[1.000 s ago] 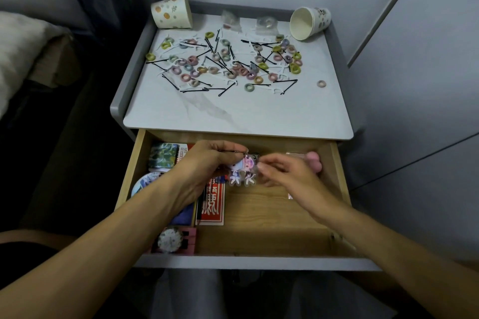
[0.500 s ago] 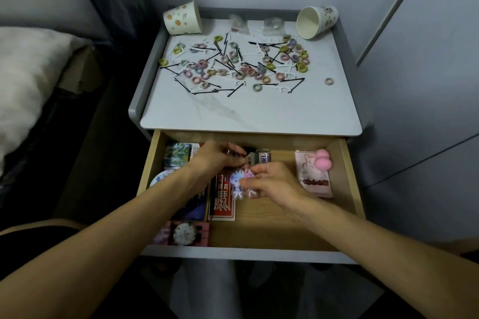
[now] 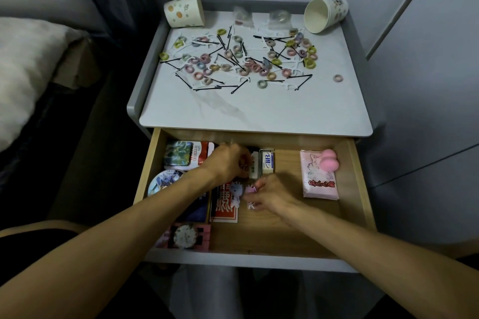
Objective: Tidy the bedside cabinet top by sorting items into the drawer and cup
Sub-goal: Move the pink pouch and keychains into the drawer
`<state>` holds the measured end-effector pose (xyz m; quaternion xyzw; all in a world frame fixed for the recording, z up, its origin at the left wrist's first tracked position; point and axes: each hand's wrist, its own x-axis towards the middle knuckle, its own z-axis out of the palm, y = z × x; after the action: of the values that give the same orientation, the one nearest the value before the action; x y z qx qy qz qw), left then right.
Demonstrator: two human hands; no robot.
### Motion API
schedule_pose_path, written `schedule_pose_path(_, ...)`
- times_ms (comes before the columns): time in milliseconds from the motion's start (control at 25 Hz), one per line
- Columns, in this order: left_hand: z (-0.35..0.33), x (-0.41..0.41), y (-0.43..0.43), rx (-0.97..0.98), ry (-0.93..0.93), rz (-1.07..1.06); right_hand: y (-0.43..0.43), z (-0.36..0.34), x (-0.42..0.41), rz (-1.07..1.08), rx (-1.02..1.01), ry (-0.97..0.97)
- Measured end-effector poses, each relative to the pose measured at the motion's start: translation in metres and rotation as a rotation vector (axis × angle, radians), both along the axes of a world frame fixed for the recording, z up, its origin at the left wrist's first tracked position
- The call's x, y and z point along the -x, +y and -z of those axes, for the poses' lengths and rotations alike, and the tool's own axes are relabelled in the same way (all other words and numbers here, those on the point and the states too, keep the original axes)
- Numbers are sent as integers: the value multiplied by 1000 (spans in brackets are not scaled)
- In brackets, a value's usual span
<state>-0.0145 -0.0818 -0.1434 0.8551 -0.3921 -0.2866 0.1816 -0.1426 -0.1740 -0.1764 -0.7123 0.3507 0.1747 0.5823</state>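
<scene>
The wooden drawer (image 3: pixel 360 189) stands pulled out under the cabinet top (image 3: pixel 259 114). Both my hands are inside it. My left hand (image 3: pixel 228 163) pinches the metal ring of a cartoon charm keychain (image 3: pixel 236 193). My right hand (image 3: pixel 272 194) grips the pink charm end, low over a red card pack (image 3: pixel 225 211). Several pastel hair ties (image 3: pixel 261 83), black bobby pins (image 3: pixel 302 80) and white floss picks lie scattered on the top. A dotted paper cup (image 3: pixel 185 10) stands upside down at the back left. Another cup (image 3: pixel 325 14) lies on its side at the back right.
The drawer also holds a pink tissue pack (image 3: pixel 320 181) with a pink sponge (image 3: pixel 330 160), an eraser box (image 3: pixel 267 162), a round badge (image 3: pixel 164 181), a green tin (image 3: pixel 178 154) and a pink clock box (image 3: pixel 190 235). A bed (image 3: pixel 26 72) is on the left, a wall on the right.
Both hands have brought the keychain down from the drawer's back toward its middle, over the red card pack. The right hand moved left, uncovering the tissue pack and sponge.
</scene>
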Motion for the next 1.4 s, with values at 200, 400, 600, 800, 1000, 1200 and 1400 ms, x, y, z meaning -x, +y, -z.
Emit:
schedule_pose_path(200,8,-3,1,-14,-59,37,-8,3,0,32,55,-12)
schedule_pose_path(400,11,2,3,-1,-132,49,-10,-1,1,62,97,-21)
schedule_pose_path(600,14,1,5,3,-212,66,-9,-5,4,16,161,-48)
schedule_pose_path(800,18,-3,4,-9,-216,67,-16,-6,5,28,294,-41)
schedule_pose_path(1000,5,-5,11,-32,-227,72,-26,-38,9,-66,408,-204)
schedule_pose_path(1200,-68,-17,19,116,-109,-16,-61,-98,-3,-71,600,-369)
schedule_pose_path(1400,-145,-48,7,425,76,-256,-100,-151,-39,-66,684,-450)
